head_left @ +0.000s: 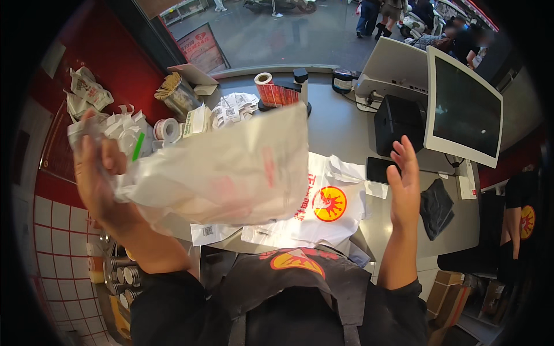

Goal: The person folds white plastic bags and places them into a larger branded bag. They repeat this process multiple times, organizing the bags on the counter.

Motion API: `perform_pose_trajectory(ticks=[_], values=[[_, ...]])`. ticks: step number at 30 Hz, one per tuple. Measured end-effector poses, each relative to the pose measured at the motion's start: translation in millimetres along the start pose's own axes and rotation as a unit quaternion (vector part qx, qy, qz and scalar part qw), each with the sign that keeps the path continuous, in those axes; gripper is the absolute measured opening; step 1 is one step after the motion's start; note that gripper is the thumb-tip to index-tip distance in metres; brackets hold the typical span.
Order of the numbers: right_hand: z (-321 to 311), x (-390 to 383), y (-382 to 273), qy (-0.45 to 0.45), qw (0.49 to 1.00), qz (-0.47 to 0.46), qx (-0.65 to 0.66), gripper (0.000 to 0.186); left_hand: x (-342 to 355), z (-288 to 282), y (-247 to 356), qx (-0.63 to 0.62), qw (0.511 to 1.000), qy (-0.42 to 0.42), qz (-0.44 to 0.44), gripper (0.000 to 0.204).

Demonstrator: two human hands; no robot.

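The bag (225,173) in the left hand (97,173) is a blur from here; its print smears, and I can't make out what's inside. It hides part of the printed bag (332,205) lying beneath. The right hand (405,187) covers one end of the phone (378,169). The co-worker (512,228) vanishes into the dark rim, a passer-by (368,20) outside is cut off at the top, and the jars' (133,275) contents are too small to tell.
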State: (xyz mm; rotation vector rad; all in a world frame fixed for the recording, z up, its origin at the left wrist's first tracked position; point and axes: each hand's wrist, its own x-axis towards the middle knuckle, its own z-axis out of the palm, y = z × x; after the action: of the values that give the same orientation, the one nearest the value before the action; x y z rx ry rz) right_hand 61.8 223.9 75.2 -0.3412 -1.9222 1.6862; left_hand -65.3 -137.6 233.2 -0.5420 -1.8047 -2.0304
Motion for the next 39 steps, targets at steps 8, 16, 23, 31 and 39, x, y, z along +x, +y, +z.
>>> perform_pose_trajectory(ticks=[8,16,23,31,39], values=[[-21,-10,14,0.044,0.997,0.050,0.039,0.050,14,-157,112,0.313,0.933,0.072,0.161,0.028],[-13,-31,30,-0.072,0.967,0.033,-0.244,0.032,1,-8,-79,0.381,0.923,-0.017,0.041,0.032],[-83,-49,97,0.066,0.906,0.084,-0.409,0.026,-57,22,-229,0.444,0.879,-0.170,-0.036,0.050],[-95,-42,115,0.076,0.914,0.119,-0.381,0.028,-80,70,-162,0.234,0.889,-0.333,-0.211,0.033],[32,-8,130,-0.218,0.819,-0.029,-0.530,0.047,-150,95,-247,0.530,0.663,-0.517,-0.115,0.061]])
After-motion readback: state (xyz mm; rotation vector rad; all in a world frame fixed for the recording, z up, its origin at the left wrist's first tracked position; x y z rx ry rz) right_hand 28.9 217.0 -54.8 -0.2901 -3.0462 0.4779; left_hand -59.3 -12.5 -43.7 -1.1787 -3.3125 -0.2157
